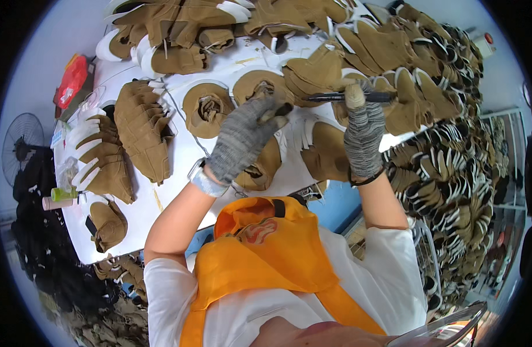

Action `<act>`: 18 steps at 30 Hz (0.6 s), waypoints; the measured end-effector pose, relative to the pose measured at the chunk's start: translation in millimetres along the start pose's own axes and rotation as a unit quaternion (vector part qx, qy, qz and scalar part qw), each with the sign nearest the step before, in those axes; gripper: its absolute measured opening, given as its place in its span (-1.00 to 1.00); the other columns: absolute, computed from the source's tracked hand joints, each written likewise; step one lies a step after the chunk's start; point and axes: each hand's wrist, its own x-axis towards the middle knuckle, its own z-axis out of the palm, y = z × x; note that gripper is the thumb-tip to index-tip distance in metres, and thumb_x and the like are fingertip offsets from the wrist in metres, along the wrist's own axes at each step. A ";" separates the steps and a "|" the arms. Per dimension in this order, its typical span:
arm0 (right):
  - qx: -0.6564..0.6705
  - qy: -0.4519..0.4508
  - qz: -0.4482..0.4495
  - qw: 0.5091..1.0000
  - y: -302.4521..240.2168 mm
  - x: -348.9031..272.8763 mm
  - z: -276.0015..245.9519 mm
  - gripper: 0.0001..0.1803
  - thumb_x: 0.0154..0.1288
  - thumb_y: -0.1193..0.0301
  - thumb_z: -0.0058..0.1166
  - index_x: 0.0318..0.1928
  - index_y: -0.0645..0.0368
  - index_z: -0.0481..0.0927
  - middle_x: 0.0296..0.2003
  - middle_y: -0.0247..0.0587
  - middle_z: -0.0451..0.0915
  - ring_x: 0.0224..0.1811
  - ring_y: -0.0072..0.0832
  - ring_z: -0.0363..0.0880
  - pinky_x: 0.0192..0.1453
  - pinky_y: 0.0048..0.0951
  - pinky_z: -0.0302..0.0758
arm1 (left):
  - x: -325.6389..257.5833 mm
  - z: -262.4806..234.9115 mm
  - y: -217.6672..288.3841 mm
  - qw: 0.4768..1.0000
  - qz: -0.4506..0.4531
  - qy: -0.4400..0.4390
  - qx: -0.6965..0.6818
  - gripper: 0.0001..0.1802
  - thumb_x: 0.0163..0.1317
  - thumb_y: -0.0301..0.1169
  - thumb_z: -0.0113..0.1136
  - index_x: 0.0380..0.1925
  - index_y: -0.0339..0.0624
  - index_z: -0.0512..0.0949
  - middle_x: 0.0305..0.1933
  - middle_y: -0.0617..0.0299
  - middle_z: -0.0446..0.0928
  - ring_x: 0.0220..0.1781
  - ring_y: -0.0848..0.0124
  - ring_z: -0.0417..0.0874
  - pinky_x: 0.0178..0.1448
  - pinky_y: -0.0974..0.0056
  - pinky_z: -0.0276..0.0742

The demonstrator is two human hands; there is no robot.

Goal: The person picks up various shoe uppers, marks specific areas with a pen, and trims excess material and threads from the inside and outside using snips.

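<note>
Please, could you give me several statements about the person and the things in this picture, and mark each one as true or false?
1. The right hand holds a black tool. True.
2. Both hands are without gloves. False: the right hand and the left hand wear grey gloves.
3. The table has a white top. True.
4. The apron is blue. False: the apron is orange.
5. Something red is at the picture's upper left. True.
6. The fan is at the picture's right. False: the fan is at the left.
</note>
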 end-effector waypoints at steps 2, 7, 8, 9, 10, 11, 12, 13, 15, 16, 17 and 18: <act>-0.061 0.035 -0.070 0.995 1.0 -24.8 -0.6 -0.69 0.41 0.17 0.06 -0.27 0.18 0.61 -0.50 -0.44 0.42 -0.46 -0.62 0.32 -0.32 -0.53 0.33 | -28.1 -2.3 -10.4 0.999 0.042 0.015 0.025 -0.64 0.29 -0.40 0.22 0.06 -0.27 0.51 -0.10 0.09 0.59 -0.10 0.33 0.61 0.00 0.28 0.53; -0.005 0.130 0.044 0.991 10.1 -23.5 -87.0 -0.66 0.44 0.15 -0.01 -0.24 0.19 0.60 -0.54 -0.50 0.45 -0.46 -0.68 0.32 -0.30 -0.61 0.26 | -56.5 20.2 -11.7 0.989 -0.013 -0.124 -0.084 -0.73 0.39 -0.37 0.07 -0.01 -0.28 0.52 -0.08 0.02 0.56 -0.04 0.22 0.59 0.03 0.25 0.50; -0.022 0.173 0.045 0.984 5.6 -16.6 -106.8 -0.70 0.44 0.21 -0.01 -0.21 0.20 0.59 -0.55 -0.51 0.44 -0.47 -0.68 0.32 -0.31 -0.62 0.26 | -54.4 31.7 -12.9 0.987 0.000 -0.141 -0.074 -0.73 0.40 -0.37 0.06 -0.01 -0.28 0.52 -0.07 0.02 0.56 -0.03 0.22 0.58 0.04 0.24 0.49; -0.019 0.165 0.028 0.986 7.4 -2.8 -132.5 -0.73 0.44 0.24 0.00 -0.19 0.20 0.59 -0.55 -0.50 0.44 -0.50 -0.68 0.33 -0.33 -0.61 0.28 | -50.5 44.9 -16.8 0.986 0.014 -0.152 -0.064 -0.73 0.40 -0.36 0.05 0.00 -0.28 0.52 -0.06 0.02 0.56 -0.02 0.21 0.58 0.04 0.23 0.49; -0.003 0.154 0.015 0.988 13.9 14.4 -158.9 -0.69 0.43 0.20 0.03 -0.12 0.21 0.60 -0.54 -0.49 0.47 -0.48 -0.68 0.38 -0.33 -0.61 0.29 | -43.1 58.8 -20.0 0.985 0.030 -0.163 -0.052 -0.73 0.41 -0.36 0.04 0.00 -0.28 0.52 -0.05 0.02 0.56 -0.02 0.21 0.58 0.05 0.23 0.49; -0.031 0.147 0.026 0.988 19.5 32.2 -179.9 -0.67 0.40 0.19 0.05 -0.09 0.21 0.61 -0.51 -0.47 0.51 -0.45 -0.68 0.41 -0.30 -0.62 0.31 | -37.5 72.4 -19.6 0.985 0.060 -0.155 -0.042 -0.71 0.43 -0.34 0.01 0.03 -0.28 0.49 -0.03 0.00 0.56 0.01 0.19 0.58 0.08 0.22 0.48; -0.060 0.144 0.039 0.987 24.3 49.1 -199.0 -0.64 0.38 0.17 0.08 -0.06 0.21 0.61 -0.48 -0.45 0.55 -0.41 -0.68 0.45 -0.27 -0.63 0.33 | -29.4 87.5 -16.7 0.983 0.034 -0.164 -0.069 -0.70 0.43 -0.34 0.01 0.04 -0.27 0.48 -0.03 0.00 0.56 0.02 0.19 0.58 0.08 0.21 0.48; -0.072 0.136 0.040 0.987 36.0 68.4 -215.7 -0.65 0.38 0.18 0.08 -0.07 0.21 0.62 -0.44 -0.42 0.57 -0.38 -0.66 0.48 -0.24 -0.62 0.37 | -19.4 104.1 -13.4 0.980 0.007 -0.171 -0.096 -0.69 0.43 -0.34 0.00 0.06 -0.27 0.47 -0.02 -0.01 0.56 0.03 0.18 0.58 0.09 0.20 0.48; -0.099 0.119 0.051 0.987 65.3 104.4 -247.1 -0.66 0.38 0.20 0.08 -0.09 0.23 0.64 -0.38 -0.37 0.60 -0.32 -0.62 0.53 -0.20 -0.60 0.44 | 7.7 149.1 -18.9 0.980 -0.005 -0.158 -0.122 -0.65 0.44 -0.32 -0.02 0.13 -0.26 0.41 -0.01 -0.02 0.56 0.04 0.16 0.57 0.10 0.19 0.48; -0.134 0.096 0.055 0.985 78.8 121.1 -256.4 -0.65 0.37 0.19 0.10 -0.07 0.22 0.64 -0.34 -0.36 0.61 -0.29 -0.61 0.53 -0.16 -0.58 0.45 | 27.4 175.1 -27.2 0.983 0.008 -0.132 -0.126 -0.65 0.44 -0.32 -0.02 0.14 -0.25 0.41 0.01 -0.03 0.55 0.05 0.17 0.57 0.11 0.18 0.48; -0.165 0.072 0.064 0.982 92.8 134.9 -258.1 -0.64 0.35 0.17 0.11 -0.05 0.21 0.64 -0.31 -0.35 0.62 -0.26 -0.59 0.54 -0.13 -0.57 0.45 | 48.7 201.0 -37.4 0.986 0.016 -0.109 -0.128 -0.64 0.44 -0.31 -0.02 0.14 -0.24 0.41 0.02 -0.04 0.54 0.06 0.17 0.57 0.12 0.18 0.48; -0.195 0.048 0.067 0.977 107.8 151.0 -264.2 -0.62 0.34 0.16 0.13 -0.03 0.20 0.64 -0.28 -0.34 0.63 -0.23 -0.58 0.55 -0.09 -0.56 0.46 | 75.8 216.5 -33.5 0.988 0.029 -0.083 -0.128 -0.64 0.44 -0.30 -0.02 0.15 -0.23 0.41 0.03 -0.05 0.54 0.07 0.17 0.56 0.13 0.18 0.47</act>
